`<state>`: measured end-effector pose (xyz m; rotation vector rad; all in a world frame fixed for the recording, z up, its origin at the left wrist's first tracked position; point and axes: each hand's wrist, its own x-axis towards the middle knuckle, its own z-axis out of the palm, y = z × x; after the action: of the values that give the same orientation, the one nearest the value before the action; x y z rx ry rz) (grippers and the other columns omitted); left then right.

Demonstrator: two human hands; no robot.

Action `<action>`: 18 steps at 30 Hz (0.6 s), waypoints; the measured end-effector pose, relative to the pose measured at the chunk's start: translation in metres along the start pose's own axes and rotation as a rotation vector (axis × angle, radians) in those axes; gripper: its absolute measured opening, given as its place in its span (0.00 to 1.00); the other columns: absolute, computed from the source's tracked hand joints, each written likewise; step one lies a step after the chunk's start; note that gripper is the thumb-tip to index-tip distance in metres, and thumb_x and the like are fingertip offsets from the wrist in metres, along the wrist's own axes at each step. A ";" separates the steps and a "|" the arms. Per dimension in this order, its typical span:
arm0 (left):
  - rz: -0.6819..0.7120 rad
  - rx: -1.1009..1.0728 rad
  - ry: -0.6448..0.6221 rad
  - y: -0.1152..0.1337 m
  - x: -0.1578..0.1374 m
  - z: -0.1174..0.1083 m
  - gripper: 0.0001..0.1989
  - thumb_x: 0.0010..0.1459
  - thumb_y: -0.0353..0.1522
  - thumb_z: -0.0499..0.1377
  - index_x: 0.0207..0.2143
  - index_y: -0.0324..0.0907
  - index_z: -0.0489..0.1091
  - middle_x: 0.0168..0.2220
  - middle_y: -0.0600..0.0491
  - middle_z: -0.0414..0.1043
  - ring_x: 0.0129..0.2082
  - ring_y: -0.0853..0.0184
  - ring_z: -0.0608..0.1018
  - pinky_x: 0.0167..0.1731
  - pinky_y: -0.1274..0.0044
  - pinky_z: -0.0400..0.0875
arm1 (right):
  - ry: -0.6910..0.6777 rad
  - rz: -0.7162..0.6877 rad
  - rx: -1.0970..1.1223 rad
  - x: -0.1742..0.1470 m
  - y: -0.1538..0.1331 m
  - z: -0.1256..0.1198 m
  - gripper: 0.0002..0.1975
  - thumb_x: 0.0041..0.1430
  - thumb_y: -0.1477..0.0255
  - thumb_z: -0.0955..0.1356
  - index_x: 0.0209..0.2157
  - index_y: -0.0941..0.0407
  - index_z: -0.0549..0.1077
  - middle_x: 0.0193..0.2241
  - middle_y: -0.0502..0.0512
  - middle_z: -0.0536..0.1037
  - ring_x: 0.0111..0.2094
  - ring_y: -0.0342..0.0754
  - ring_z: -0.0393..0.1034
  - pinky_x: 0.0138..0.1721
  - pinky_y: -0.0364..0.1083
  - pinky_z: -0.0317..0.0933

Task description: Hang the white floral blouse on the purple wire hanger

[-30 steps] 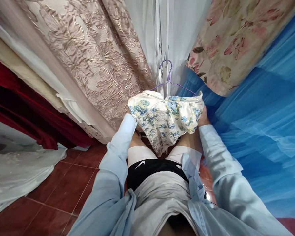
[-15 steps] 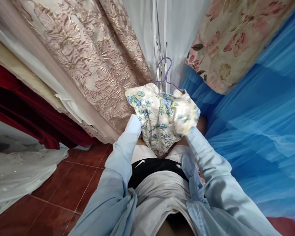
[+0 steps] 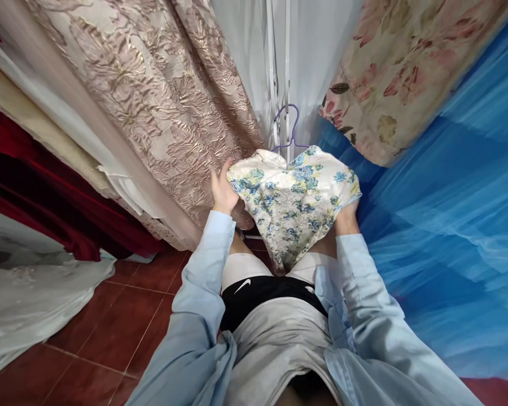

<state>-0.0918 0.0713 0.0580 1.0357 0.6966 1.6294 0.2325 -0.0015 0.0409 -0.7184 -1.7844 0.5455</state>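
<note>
A white garment with blue and yellow flowers (image 3: pixel 290 200) hangs on a purple hanger (image 3: pixel 295 121), in front of my thighs. At its left shoulder edge is my left hand (image 3: pixel 223 190), two of its digits stretched up and apart, the rest partly behind the cloth. My right hand (image 3: pixel 347 214) is under the right sleeve edge of the garment; the cloth covers its fingers. The cloth spreads wide at the shoulders and narrows to a low point between my legs.
Pink-gold brocade fabric (image 3: pixel 152 96) hangs to the left, with dark red cloth (image 3: pixel 38 186) beyond it. Blue tulle (image 3: pixel 440 237) and a floral fabric (image 3: pixel 389 79) hang on the right. White straps (image 3: pixel 287 51) dangle behind the hanger. Red tiles (image 3: pixel 114 316) cover the floor.
The garment's right side has swung outward and flattened, so its front lies spread. My left hand has come into view at the shoulder edge; my right hand has moved outward to the right.
</note>
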 end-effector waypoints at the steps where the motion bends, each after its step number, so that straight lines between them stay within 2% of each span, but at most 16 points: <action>1: 0.035 0.045 -0.018 0.005 0.000 0.002 0.32 0.56 0.57 0.61 0.52 0.43 0.72 0.55 0.43 0.76 0.59 0.54 0.76 0.61 0.63 0.68 | 0.132 0.016 0.195 0.005 0.003 -0.007 0.18 0.60 0.58 0.70 0.26 0.60 0.75 0.37 0.54 0.84 0.62 0.52 0.67 0.64 0.39 0.57; 3: 0.122 0.142 -0.022 0.010 0.005 0.007 0.30 0.51 0.52 0.69 0.49 0.44 0.72 0.53 0.45 0.77 0.56 0.55 0.77 0.60 0.65 0.69 | 0.489 0.081 0.725 0.016 0.007 -0.021 0.24 0.72 0.60 0.58 0.34 0.58 0.79 0.43 0.62 0.84 0.59 0.43 0.72 0.68 0.51 0.54; 4: 0.174 0.189 -0.025 0.011 0.009 0.010 0.30 0.50 0.51 0.70 0.48 0.44 0.72 0.52 0.46 0.77 0.55 0.55 0.78 0.59 0.66 0.70 | 0.648 0.118 0.971 0.022 0.008 -0.027 0.27 0.73 0.59 0.56 0.38 0.58 0.80 0.46 0.64 0.84 0.61 0.48 0.71 0.69 0.55 0.53; 5: 0.229 0.236 -0.028 0.011 0.015 0.015 0.29 0.50 0.52 0.70 0.47 0.44 0.72 0.51 0.46 0.77 0.54 0.56 0.78 0.58 0.66 0.70 | 0.763 0.146 1.149 0.026 0.006 -0.034 0.26 0.73 0.59 0.56 0.41 0.59 0.81 0.50 0.65 0.82 0.63 0.51 0.69 0.70 0.57 0.51; 7: 0.341 0.363 -0.036 0.013 0.031 0.026 0.28 0.54 0.55 0.67 0.46 0.44 0.71 0.49 0.47 0.76 0.52 0.58 0.78 0.57 0.66 0.71 | 0.872 0.148 1.284 0.033 0.000 -0.045 0.26 0.74 0.62 0.55 0.46 0.60 0.80 0.55 0.65 0.79 0.67 0.52 0.64 0.70 0.56 0.50; 9: 0.449 0.551 -0.045 0.016 0.048 0.039 0.26 0.57 0.54 0.65 0.44 0.43 0.70 0.45 0.48 0.75 0.51 0.58 0.77 0.57 0.66 0.70 | 0.905 0.097 1.290 0.032 -0.014 -0.049 0.29 0.74 0.64 0.51 0.48 0.59 0.79 0.56 0.64 0.78 0.68 0.51 0.62 0.69 0.55 0.53; 11: 0.534 0.753 -0.045 0.016 0.059 0.050 0.22 0.58 0.51 0.65 0.39 0.42 0.70 0.43 0.48 0.75 0.51 0.58 0.76 0.58 0.64 0.68 | 0.904 0.040 1.214 0.022 -0.033 -0.043 0.30 0.73 0.65 0.49 0.47 0.58 0.79 0.55 0.61 0.78 0.66 0.51 0.65 0.67 0.55 0.57; 13: 0.572 0.897 -0.031 0.011 0.061 0.060 0.19 0.60 0.47 0.65 0.35 0.41 0.69 0.42 0.47 0.74 0.52 0.57 0.74 0.60 0.62 0.65 | 0.866 0.028 1.045 0.003 -0.056 -0.022 0.26 0.71 0.65 0.53 0.47 0.56 0.80 0.55 0.59 0.78 0.64 0.53 0.67 0.67 0.56 0.58; 15: 0.562 0.949 -0.020 0.004 0.053 0.067 0.16 0.65 0.43 0.62 0.33 0.40 0.68 0.41 0.46 0.74 0.50 0.58 0.74 0.59 0.63 0.65 | 0.828 0.061 0.805 -0.020 -0.083 0.007 0.24 0.69 0.58 0.58 0.55 0.52 0.77 0.59 0.54 0.75 0.65 0.55 0.66 0.68 0.59 0.58; 17: 0.516 0.909 -0.035 -0.001 0.037 0.073 0.15 0.71 0.40 0.55 0.35 0.38 0.69 0.40 0.46 0.75 0.47 0.62 0.75 0.56 0.65 0.68 | 0.684 0.111 0.561 -0.043 -0.108 0.038 0.28 0.67 0.49 0.60 0.58 0.49 0.75 0.59 0.53 0.75 0.64 0.59 0.67 0.67 0.62 0.59; 18: 0.494 0.876 -0.049 -0.002 0.026 0.075 0.16 0.72 0.39 0.52 0.38 0.37 0.70 0.41 0.46 0.75 0.45 0.64 0.75 0.54 0.67 0.70 | 0.488 0.110 0.429 -0.051 -0.119 0.052 0.29 0.66 0.48 0.62 0.59 0.49 0.74 0.59 0.54 0.76 0.64 0.59 0.67 0.66 0.61 0.61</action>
<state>-0.0264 0.0927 0.0982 1.9896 1.2426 1.7119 0.1704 -0.1234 0.0704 -0.5864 -1.1311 0.7282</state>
